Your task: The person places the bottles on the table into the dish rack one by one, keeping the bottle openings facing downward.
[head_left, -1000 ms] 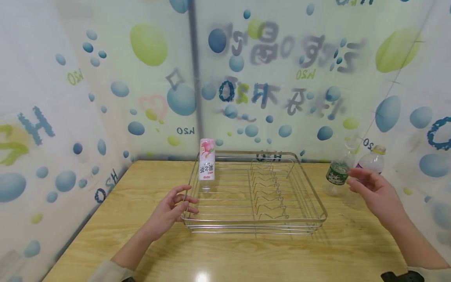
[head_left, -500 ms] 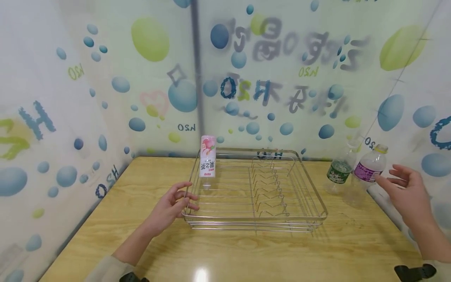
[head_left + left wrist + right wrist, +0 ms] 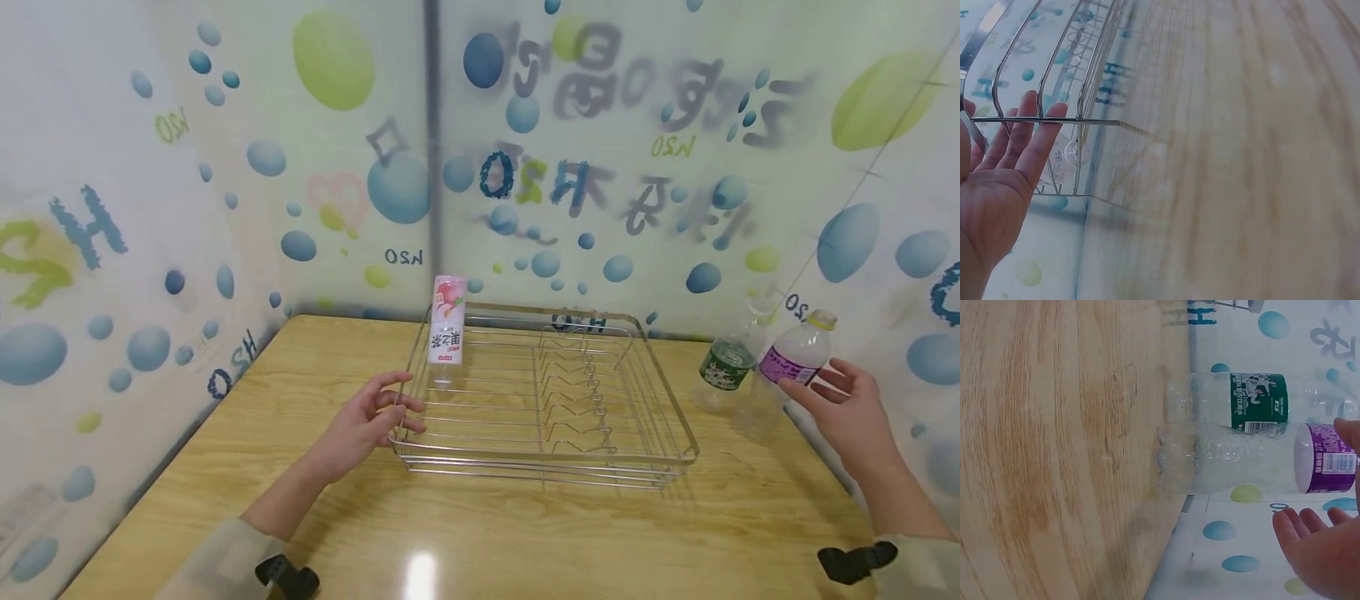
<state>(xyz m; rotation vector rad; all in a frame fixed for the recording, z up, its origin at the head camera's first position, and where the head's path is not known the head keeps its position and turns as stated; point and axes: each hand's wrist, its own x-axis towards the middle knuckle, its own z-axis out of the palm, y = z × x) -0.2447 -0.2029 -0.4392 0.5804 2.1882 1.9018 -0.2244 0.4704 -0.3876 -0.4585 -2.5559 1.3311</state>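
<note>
- Since the frame half a second ago, the right hand [image 3: 847, 410] has moved inward toward the purple-labelled bottle [image 3: 790, 364]; its thumb now overlaps the label's front. The left hand [image 3: 366, 422] keeps its place.
- Left hand: at the wire rack's [image 3: 547, 457] 9 o'clock side, fingers extended and slightly parted, overlapping the side wires. The left wrist view shows the palm and nearly straight fingers; pressure on the wires cannot be told. The cuff is a pale left sleeve [image 3: 221, 557] with a black wrist unit [image 3: 288, 577].
- Pink-labelled bottle [image 3: 447, 325]: in the rack at 10 o'clock from its centre, neck downward. Whether it leans on the far rim cannot be told.
- Wire rack: mid-table, with a row of bent wire dividers [image 3: 573, 392] toward its 3 o'clock side.
- Green-labelled bottle [image 3: 726, 365]: clear, standing on the wooden table [image 3: 525, 542], beyond the rack at 3 o'clock.
- Purple-labelled bottle: clear, yellowish at the top, standing just beside the green-labelled one, at 3 o'clock from it.
- Right hand: at 4 o'clock from the purple-labelled bottle, spread wide, thumb before the label and fingers on the far side. The right wrist view shows these fingers apart from the bottle; thumb contact cannot be told. A second black unit [image 3: 855, 562] sits at the wrist.
- Background, 12 o'clock: a bubble-printed curtain [image 3: 600, 208].
</note>
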